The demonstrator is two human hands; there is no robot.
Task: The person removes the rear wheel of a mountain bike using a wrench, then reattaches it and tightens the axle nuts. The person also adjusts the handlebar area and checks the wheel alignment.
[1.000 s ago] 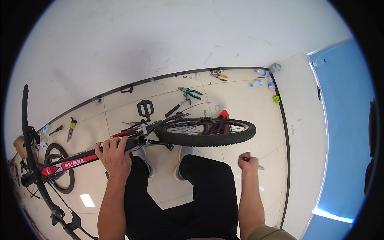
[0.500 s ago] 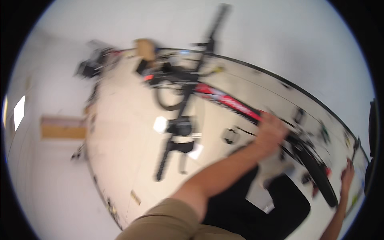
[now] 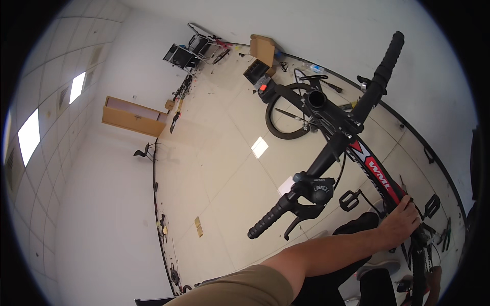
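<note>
The frame [image 3: 376, 172] wears smooth, glossy paint in red, white and black. The handlebar [image 3: 326, 154] looks like metal with a matt black finish, and its grip [image 3: 269, 218] is ribbed and rubbery. The shifter [image 3: 321, 193] is smooth dark plastic; the pedal [image 3: 349, 200] looks like dull plastic, the tyre [image 3: 270, 122] like dull rubber. The sleeve [image 3: 240, 286] and trousers [image 3: 377, 288] are matt cloth. The floor [image 3: 219, 168] is smooth, glossy tile, the wall [image 3: 92, 229] matt. The door [image 3: 120, 120] looks like wood, the box [image 3: 262, 49] like plain cardboard.
</note>
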